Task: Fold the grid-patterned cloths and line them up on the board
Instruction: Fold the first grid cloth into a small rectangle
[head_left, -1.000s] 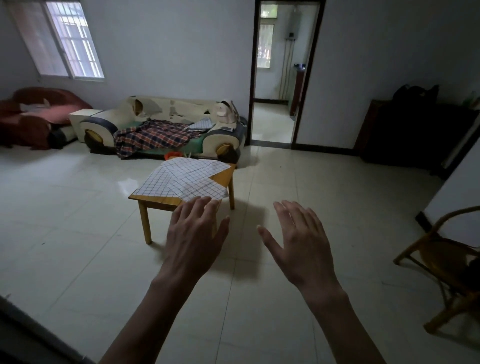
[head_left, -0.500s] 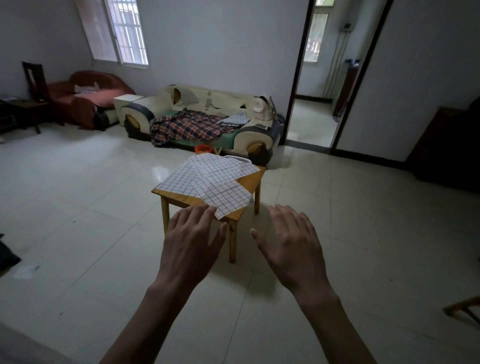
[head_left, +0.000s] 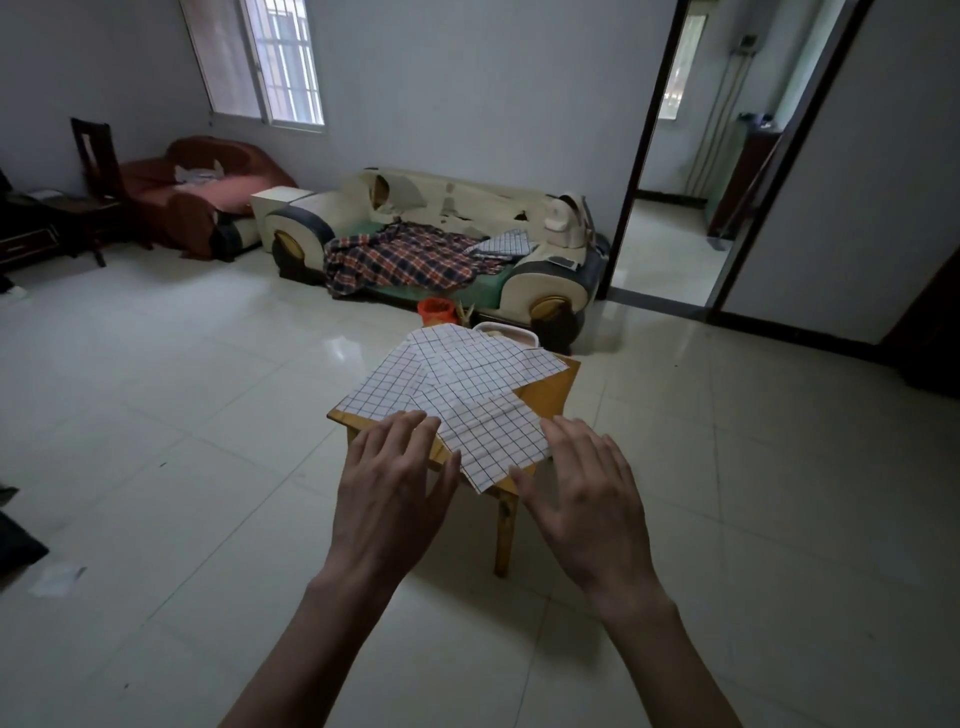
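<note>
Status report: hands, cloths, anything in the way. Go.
Left hand and right hand open, holding nothing. Grid cloths overlapping on small table, nearest corner overhanging. Path unobstructed.

A home living room: worn sofa (head_left: 431, 244), barred window (head_left: 283, 62), tiled floor (head_left: 156, 415)

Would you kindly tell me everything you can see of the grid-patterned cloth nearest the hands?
The nearest grid-patterned cloth is thin white fabric with a dark grid, lying flat and unfolded, turned diagonally on the small wooden table. Its near corner overhangs the table's front edge. Its far part overlaps other grid cloths. The open left hand and right hand flank it; contact cannot be told.
</note>
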